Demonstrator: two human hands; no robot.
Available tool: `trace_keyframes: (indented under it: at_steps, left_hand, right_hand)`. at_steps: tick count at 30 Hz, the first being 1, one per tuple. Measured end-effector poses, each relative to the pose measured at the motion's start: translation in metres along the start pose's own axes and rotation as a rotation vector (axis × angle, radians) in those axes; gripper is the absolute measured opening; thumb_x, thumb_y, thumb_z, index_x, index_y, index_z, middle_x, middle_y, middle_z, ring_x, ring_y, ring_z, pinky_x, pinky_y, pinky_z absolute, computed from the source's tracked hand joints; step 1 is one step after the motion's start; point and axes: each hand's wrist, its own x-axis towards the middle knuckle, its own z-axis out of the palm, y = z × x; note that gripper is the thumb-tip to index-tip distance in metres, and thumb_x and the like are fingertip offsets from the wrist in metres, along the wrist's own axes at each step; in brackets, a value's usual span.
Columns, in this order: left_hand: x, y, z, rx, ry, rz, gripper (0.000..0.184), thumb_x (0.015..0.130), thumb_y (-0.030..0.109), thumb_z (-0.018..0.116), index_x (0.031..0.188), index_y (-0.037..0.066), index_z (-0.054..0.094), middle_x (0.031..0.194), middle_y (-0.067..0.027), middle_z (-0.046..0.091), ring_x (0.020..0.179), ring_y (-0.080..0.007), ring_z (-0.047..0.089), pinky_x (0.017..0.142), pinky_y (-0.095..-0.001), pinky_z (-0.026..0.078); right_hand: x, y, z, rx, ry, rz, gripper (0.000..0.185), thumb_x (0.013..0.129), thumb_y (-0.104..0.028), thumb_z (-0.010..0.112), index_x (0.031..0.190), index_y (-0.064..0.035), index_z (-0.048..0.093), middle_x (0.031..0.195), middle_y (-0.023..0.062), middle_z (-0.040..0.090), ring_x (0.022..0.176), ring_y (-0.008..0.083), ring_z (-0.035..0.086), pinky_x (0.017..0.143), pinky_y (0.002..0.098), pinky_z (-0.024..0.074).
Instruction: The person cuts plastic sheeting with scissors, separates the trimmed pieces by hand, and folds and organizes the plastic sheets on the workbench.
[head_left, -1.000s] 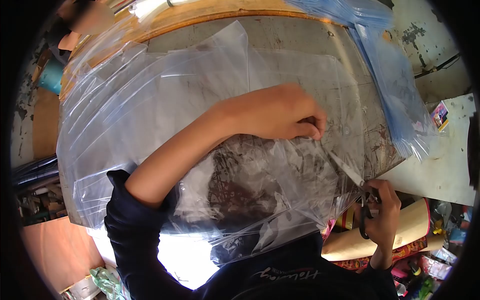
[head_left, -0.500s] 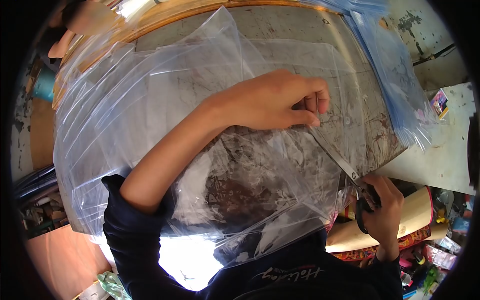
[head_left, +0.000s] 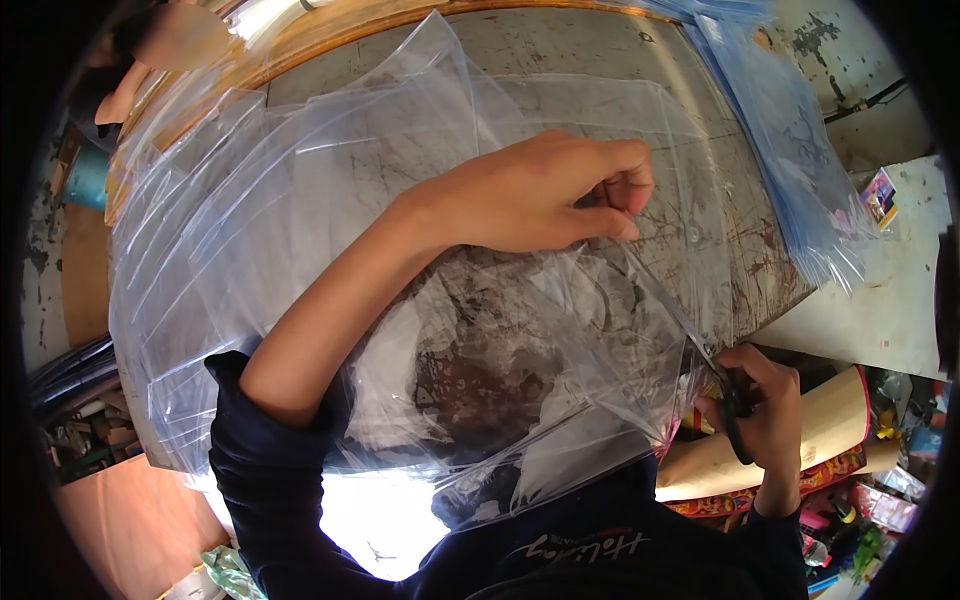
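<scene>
Clear plastic sheets (head_left: 360, 170) lie in overlapping layers over the worktable. My left hand (head_left: 560, 195) reaches across them, thumb and fingers closed in a pinch on the plastic near the scissor tips. In my right hand (head_left: 770, 410), at the table's right edge, is a pair of scissors (head_left: 690, 328) with dark handles. The long blades point up and left toward my left fingertips, along the plastic. They look nearly edge-on, and their very tips are hard to make out. The lower part of the plastic drapes over the table's near edge against my dark top.
Bluish plastic sheets (head_left: 770, 150) hang at the table's right corner. A rolled cream mat (head_left: 820, 430) lies below my right hand, beside assorted clutter (head_left: 880, 510). Another person (head_left: 125, 90) is at the far left. The scratched worktable (head_left: 560, 50) has a wooden far edge.
The scissors have turned in my right hand, and their blades now appear narrower and closer together. My left hand has shifted slightly up and left, still pinching the plastic.
</scene>
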Motion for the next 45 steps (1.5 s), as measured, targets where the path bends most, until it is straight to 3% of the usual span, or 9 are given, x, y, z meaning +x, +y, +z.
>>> trace_keyframes:
  at_steps: [6,8,13,15,21,23,26,36,45]
  left_hand:
    - [0.000,0.022,0.003,0.178,0.129,0.046,0.018,0.082,0.010,0.064,0.090,0.005,0.049,0.083,-0.0057,0.059,0.076,-0.0181,0.059,0.066,-0.0319,0.046]
    - [-0.001,0.063,0.007,0.574,0.335,0.061,0.018,0.080,0.011,0.066,0.088,0.005,0.050,0.088,-0.0069,0.057,0.076,-0.0193,0.057,0.064,-0.0331,0.046]
    - [-0.042,0.104,0.078,0.724,0.189,-0.027,0.024,0.082,0.023,0.059,0.097,0.005,0.055,0.090,-0.0075,0.055,0.077,-0.0195,0.056,0.061,-0.0288,0.047]
    - [-0.050,0.099,0.096,1.215,0.216,0.001,0.030,0.082,0.022,0.055,0.105,0.003,0.059,0.092,-0.0077,0.056,0.077,-0.0181,0.056,0.059,-0.0251,0.045]
    - [-0.056,0.103,0.100,1.400,0.140,-0.032,0.032,0.080,0.013,0.054,0.109,0.007,0.065,0.092,-0.0041,0.058,0.076,-0.0125,0.056,0.059,-0.0215,0.042]
    - [-0.057,0.106,0.100,1.434,0.154,-0.024,0.032,0.080,0.013,0.054,0.109,0.008,0.066,0.092,-0.0030,0.060,0.074,-0.0111,0.055,0.060,-0.0216,0.041]
    - [-0.057,0.109,0.103,1.457,0.187,-0.005,0.031,0.082,0.014,0.054,0.111,0.009,0.065,0.091,-0.0022,0.063,0.075,-0.0100,0.056,0.062,-0.0226,0.041]
    - [-0.063,0.118,0.114,1.274,0.219,-0.013,0.034,0.087,0.020,0.050,0.117,0.009,0.061,0.095,-0.0098,0.068,0.091,-0.0197,0.067,0.084,-0.0340,0.047]
    - [-0.064,0.121,0.112,1.283,0.187,0.033,0.035,0.086,0.014,0.046,0.117,0.011,0.062,0.096,-0.0118,0.067,0.085,-0.0213,0.068,0.078,-0.0301,0.051]
  right_hand:
    - [-0.005,0.008,-0.001,0.444,-0.253,0.248,0.028,0.066,-0.001,0.075,0.088,-0.0017,0.058,0.056,0.0002,0.055,0.050,0.0010,0.050,0.048,0.0180,0.0371]
    - [-0.004,0.003,0.000,0.690,-0.267,0.367,0.024,0.070,-0.001,0.073,0.089,-0.0021,0.058,0.056,-0.0017,0.055,0.052,0.0006,0.050,0.047,0.0179,0.0364]
    - [-0.004,0.003,0.000,0.747,-0.289,0.378,0.022,0.073,-0.002,0.073,0.089,-0.0021,0.057,0.057,-0.0022,0.056,0.052,0.0007,0.050,0.047,0.0176,0.0355]
    - [-0.003,0.002,0.000,0.734,-0.320,0.392,0.023,0.073,-0.003,0.073,0.089,-0.0023,0.057,0.058,-0.0022,0.057,0.053,0.0006,0.050,0.047,0.0175,0.0351]
    - [-0.004,-0.001,-0.001,0.720,-0.400,0.418,0.027,0.072,-0.008,0.074,0.092,-0.0024,0.057,0.060,-0.0033,0.054,0.056,0.0021,0.049,0.051,0.0174,0.0349]
    - [-0.003,-0.001,-0.001,0.940,-0.402,0.393,0.032,0.073,-0.010,0.074,0.097,-0.0024,0.054,0.069,-0.0012,0.054,0.063,0.0042,0.049,0.058,0.0188,0.0376]
    - [-0.003,-0.007,-0.005,0.912,-0.438,0.396,0.037,0.074,-0.012,0.073,0.102,-0.0023,0.051,0.079,0.0012,0.053,0.071,0.0065,0.049,0.063,0.0211,0.0397]
    - [0.001,-0.026,-0.013,0.801,-0.518,0.350,0.048,0.074,-0.025,0.075,0.106,-0.0011,0.049,0.077,0.0026,0.053,0.070,0.0094,0.052,0.066,0.0236,0.0428]
    - [0.002,-0.023,-0.007,0.723,-0.490,0.267,0.047,0.072,-0.025,0.076,0.102,-0.0015,0.048,0.074,0.0023,0.051,0.065,0.0076,0.048,0.058,0.0228,0.0373]
